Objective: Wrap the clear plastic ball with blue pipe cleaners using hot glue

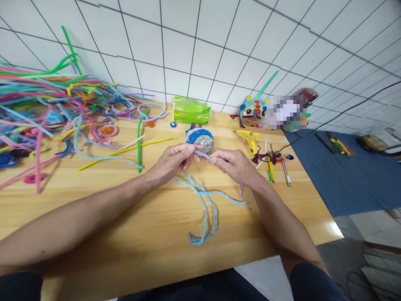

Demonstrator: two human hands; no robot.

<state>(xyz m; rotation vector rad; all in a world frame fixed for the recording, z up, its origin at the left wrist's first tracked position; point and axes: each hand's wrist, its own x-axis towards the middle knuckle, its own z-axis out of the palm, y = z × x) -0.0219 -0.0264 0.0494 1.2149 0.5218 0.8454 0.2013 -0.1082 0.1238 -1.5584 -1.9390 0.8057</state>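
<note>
A short purple pipe cleaner (pixel 203 154) is stretched between my two hands above the middle of the table. My left hand (pixel 175 161) pinches its left end, and my right hand (pixel 230 163) pinches the right end. Just behind them sits a rounded craft piece (pixel 200 138), partly wrapped in blue, with a clear, shiny front. Several light blue pipe cleaners (pixel 205 209) lie loosely curved on the wood in front of my hands. Near my right wrist a bit of purple pipe cleaner (pixel 241 191) shows; my forearm hides what lies beneath it.
A heap of colourful pipe cleaners (pixel 62 104) covers the table's left side. At the back stands a green tissue pack (pixel 191 112). To the right lie a yellow glue gun (pixel 249 140), its dark cord, a white pen (pixel 286 173) and a decorated craft face (pixel 252 112). A tiled wall (pixel 178 46) rises behind.
</note>
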